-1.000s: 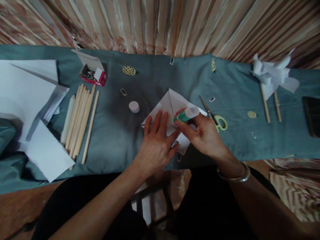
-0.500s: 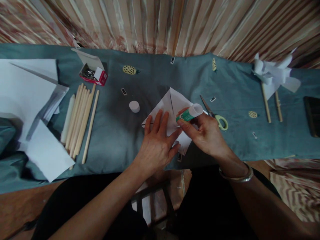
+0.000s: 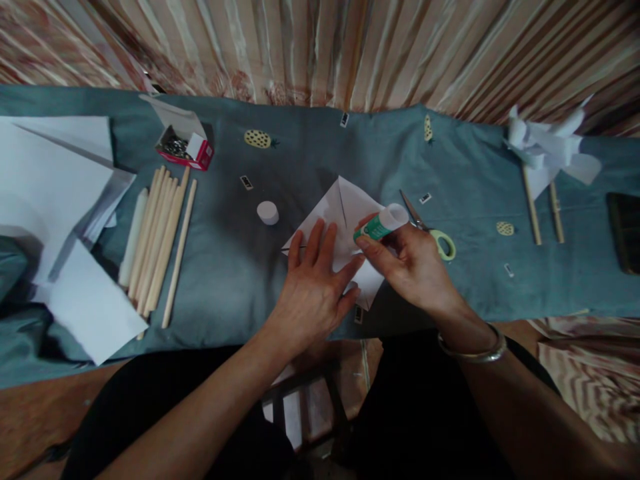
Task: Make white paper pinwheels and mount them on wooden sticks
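A square of white paper (image 3: pixel 327 207) with cut lines running in from its corners lies in front of me. My left hand (image 3: pixel 315 287) rests flat on it, fingers spread. My right hand (image 3: pixel 417 267) is closed around a green and white glue stick (image 3: pixel 381 223), tilted with its lower end at the middle of the paper; that tip is mostly hidden by my fingers. The white glue cap (image 3: pixel 268 213) stands left of the paper. Scissors with light green handles (image 3: pixel 443 245) lie just beyond my right hand.
On the left are wooden sticks (image 3: pixel 160 247), a white candle-like rod (image 3: pixel 133 237), white paper sheets (image 3: pixel 55 173) and an open red box of small metal pins (image 3: pixel 185 150). At right lie paper pinwheels on sticks (image 3: pixel 545 150) and a dark phone-like object (image 3: pixel 624 232). A teal cloth (image 3: pixel 220 280) covers the table.
Almost nothing differs. The glue stick in my right hand has shifted very slightly to the right, while my left hand stays pressed on the paper.
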`<state>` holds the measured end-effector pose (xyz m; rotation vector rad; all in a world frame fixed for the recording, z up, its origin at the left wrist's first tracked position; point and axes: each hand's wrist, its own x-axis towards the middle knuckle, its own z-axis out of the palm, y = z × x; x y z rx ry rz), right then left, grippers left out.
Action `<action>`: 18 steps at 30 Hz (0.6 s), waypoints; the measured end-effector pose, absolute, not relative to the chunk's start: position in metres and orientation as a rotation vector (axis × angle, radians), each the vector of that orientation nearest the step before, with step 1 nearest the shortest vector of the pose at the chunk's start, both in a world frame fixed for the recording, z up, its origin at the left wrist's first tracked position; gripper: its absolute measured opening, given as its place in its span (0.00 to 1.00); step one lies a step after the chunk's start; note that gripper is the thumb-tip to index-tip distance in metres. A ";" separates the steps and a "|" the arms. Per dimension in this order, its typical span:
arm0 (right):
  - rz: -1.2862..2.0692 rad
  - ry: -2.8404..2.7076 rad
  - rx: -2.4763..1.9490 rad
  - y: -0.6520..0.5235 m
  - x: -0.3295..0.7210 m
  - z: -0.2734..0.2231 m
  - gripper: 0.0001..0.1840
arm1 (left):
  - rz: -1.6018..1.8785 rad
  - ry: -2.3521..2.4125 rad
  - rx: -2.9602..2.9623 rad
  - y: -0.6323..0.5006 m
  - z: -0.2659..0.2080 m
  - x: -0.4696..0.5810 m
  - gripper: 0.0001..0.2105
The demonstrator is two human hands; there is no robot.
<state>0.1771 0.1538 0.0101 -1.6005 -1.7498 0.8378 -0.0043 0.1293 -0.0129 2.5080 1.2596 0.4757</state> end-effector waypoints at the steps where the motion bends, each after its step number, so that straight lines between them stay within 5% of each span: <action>1: 0.838 -1.746 -1.603 0.154 0.177 0.010 0.15 | 0.477 1.259 2.507 0.129 -0.013 -0.004 0.23; 18: 0.816 -1.715 -1.581 0.157 0.177 0.008 0.16 | 0.473 1.259 2.494 0.129 -0.012 -0.004 0.22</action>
